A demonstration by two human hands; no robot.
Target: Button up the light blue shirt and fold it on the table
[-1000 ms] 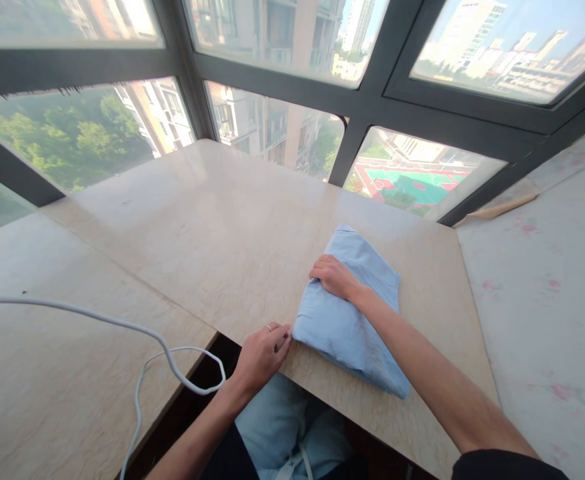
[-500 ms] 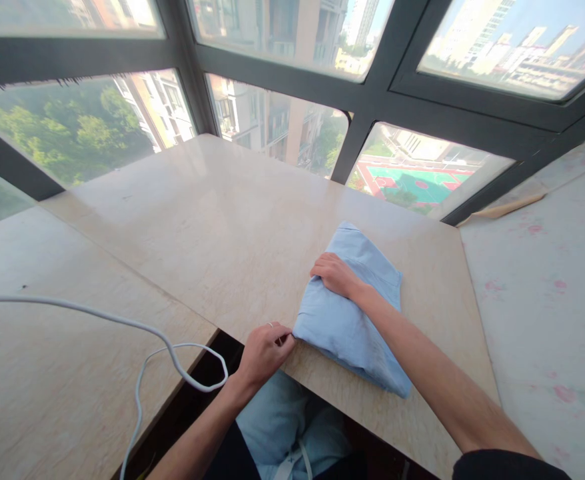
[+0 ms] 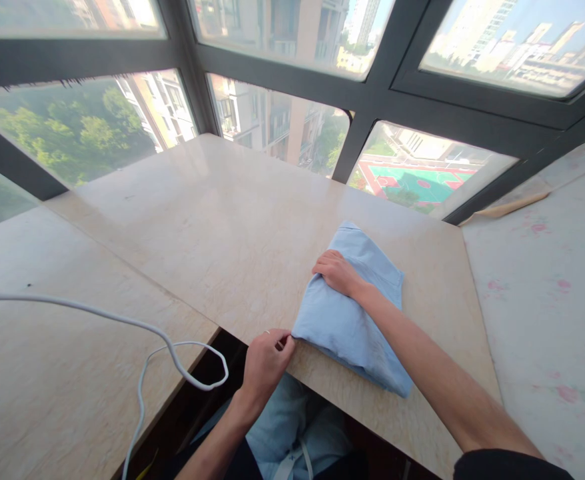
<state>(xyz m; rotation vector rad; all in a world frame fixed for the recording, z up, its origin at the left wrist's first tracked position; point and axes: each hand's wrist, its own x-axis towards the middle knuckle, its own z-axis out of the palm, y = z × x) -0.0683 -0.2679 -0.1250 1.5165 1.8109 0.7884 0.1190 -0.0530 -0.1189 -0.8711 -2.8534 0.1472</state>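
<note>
**Two bare hands on a folded garment at the table edge**

Head view. A folded light-blue garment (image 3: 335,327) lay on the pale marble-patterned table (image 3: 232,227), towards its right half, with its nearest corner reaching almost to the near edge. The left hand (image 3: 265,360) rose from below that edge. Its grip was closed, thumb and fingertips pinched on the garment's near-left corner, and a ring (image 3: 266,331) showed on one finger. The right hand (image 3: 337,273) rested palm-down on top of the garment, near its far-left side, with the forearm lying across the fabric. Its fingers curled over the left fold. Whether this grip clasped the cloth or merely pressed on it could not be told.

A second, lower surface (image 3: 47,373) adjoined the table on the left. A white cable (image 3: 145,327) crossed it and looped over the dark gap at its corner. More light-blue cloth (image 3: 282,420) showed below the table edge, close to the person's body. To the right stood a whitish surface with faint pink flower marks (image 3: 547,280). Dark window frames (image 3: 367,100) enclosed the far side, with trees, buildings and a green sports court visible through the glass.
</note>
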